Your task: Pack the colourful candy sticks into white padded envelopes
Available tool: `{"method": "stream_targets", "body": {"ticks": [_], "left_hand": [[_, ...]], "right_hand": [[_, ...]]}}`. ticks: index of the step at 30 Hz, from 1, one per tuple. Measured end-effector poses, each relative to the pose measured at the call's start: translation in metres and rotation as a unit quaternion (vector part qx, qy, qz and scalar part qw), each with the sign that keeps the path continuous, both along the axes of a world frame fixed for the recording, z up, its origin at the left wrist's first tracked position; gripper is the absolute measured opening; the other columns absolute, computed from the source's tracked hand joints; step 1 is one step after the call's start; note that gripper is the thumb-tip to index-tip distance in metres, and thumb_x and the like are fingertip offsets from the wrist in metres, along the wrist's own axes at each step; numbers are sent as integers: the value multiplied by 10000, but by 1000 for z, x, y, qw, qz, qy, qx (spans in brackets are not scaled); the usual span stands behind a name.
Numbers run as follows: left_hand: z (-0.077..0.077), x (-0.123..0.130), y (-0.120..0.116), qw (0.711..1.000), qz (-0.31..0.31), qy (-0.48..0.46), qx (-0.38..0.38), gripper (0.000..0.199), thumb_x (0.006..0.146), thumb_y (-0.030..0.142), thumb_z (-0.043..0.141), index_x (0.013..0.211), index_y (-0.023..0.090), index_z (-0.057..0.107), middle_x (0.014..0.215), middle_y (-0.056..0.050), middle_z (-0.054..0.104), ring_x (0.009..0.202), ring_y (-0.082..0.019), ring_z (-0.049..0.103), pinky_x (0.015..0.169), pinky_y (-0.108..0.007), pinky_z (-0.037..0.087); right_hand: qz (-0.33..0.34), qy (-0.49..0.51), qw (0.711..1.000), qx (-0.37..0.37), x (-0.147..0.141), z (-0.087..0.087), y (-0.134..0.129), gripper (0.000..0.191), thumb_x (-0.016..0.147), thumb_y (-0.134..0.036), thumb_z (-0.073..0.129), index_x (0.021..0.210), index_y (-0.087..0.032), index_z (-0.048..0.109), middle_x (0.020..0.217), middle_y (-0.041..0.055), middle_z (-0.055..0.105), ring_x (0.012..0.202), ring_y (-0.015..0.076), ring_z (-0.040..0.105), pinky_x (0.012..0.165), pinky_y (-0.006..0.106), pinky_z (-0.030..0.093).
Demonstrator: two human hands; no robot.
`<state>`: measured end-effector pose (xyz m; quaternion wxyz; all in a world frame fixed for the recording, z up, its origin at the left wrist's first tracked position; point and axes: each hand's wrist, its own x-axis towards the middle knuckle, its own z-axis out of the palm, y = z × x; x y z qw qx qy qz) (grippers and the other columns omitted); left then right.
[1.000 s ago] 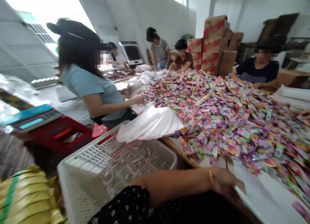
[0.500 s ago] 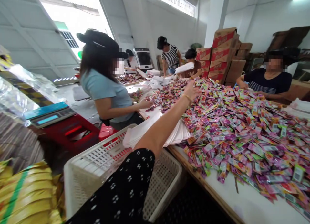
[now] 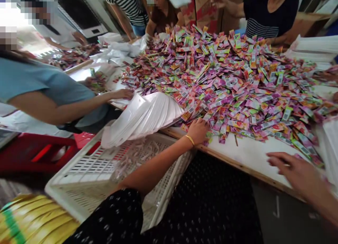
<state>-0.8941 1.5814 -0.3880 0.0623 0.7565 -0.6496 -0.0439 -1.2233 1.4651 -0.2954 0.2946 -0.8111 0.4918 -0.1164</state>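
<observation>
l hand point(image 3: 198, 131) curls at edge of heaped pink-purple rectangular plastic sachets point(image 3: 232, 96), can't tell if gripping; r hand point(image 3: 295, 168) loose, half-open nr white wood-edged tabletop point(image 3: 253, 150).

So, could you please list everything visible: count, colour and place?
Table: at least one, white, centre
Packets: uncountable, multicoloured, on table
Crate: one, white, below table edge
Strips: several, whitish, in crate
Fanned stack: one, white, over crate
Side stacks: at least two, white, right
Far pile: one, white, back left
Frame: one, red, left
Bundle: one, yellow, lower left
Cartons: several, brown and red, back
Grille: one, black, back left
Workers: at least five, varied clothes, around table
Left hand: one, gold bracelet, at packets
Right hand: one, bare, by table edge
</observation>
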Motion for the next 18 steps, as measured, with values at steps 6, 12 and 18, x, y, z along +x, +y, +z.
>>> {"method": "stream_targets", "body": {"ticks": [6,12,18], "left_hand": [[-9,4,-23,992,-49,-29,113,518,796,308,719,1256,113,582,1239,-194,604,1161,-312,568,881,-382,479],[-25,-1,-49,988,-39,144,34,188,838,205,592,961,143,721,988,-92,688,926,-222,651,766,-279,461],[-24,-55,-94,724,116,676,-72,362,776,458,709,774,98,673,588,22,535,566,-100,491,575,-225,380]], "right_hand": [[76,233,969,-23,171,-73,22,596,933,-591,444,1243,-112,613,1048,200,706,1049,324,663,881,408,488],[36,240,969,-53,157,-85,-17,335,942,-370,482,1145,-150,632,1081,183,694,1055,305,662,873,393,492],[-164,-181,957,155,76,-81,-22,332,833,-329,517,1141,-205,520,983,72,718,801,208,705,743,345,560]]}}
